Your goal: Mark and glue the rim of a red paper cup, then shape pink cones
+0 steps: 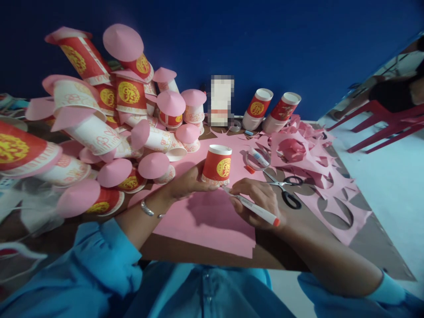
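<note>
My left hand (190, 182) is closed around the lower part of an upside-down red paper cup (216, 164) with a yellow round emblem. The cup is raised over a stack of pink paper sheets (212, 229). In my right hand (256, 201) is a white marker (260, 212) with a red end cap. Its tip points at the cup's lower rim, close to my left thumb; whether it touches I cannot tell. Black-handled scissors (283, 187) lie spread just right of my right hand. A clear tape ring and a glue stick (260, 157) lie behind it.
Many paper cups with pink cone tops (130, 92) are piled at the left. Two stacks of cups (258, 108) lean on the blue wall (298, 48). Pink paper offcuts (344, 216) cover the right side. Beyond the table edge are a red stool (380, 115) and a person.
</note>
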